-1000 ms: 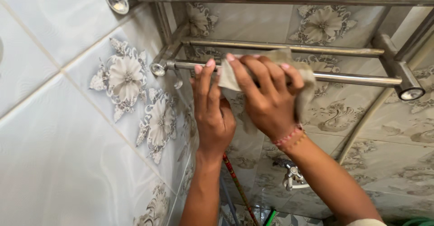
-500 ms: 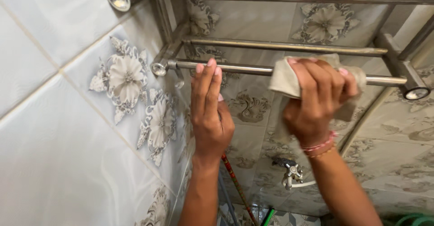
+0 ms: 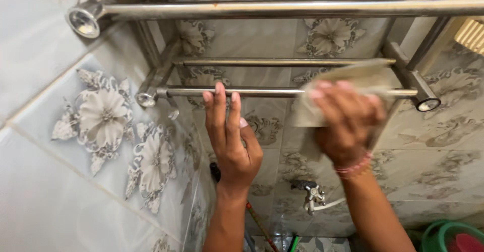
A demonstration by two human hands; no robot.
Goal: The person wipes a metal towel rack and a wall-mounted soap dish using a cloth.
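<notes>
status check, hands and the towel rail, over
Left hand fingers hooked on front rail. Right hand presses cloth on rail near right end. Nothing blocking; tap well below.

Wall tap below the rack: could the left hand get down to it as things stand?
Probably yes. The left hand only rests its fingers on the front rail, and nothing visible lies between it and the tap below.
</notes>
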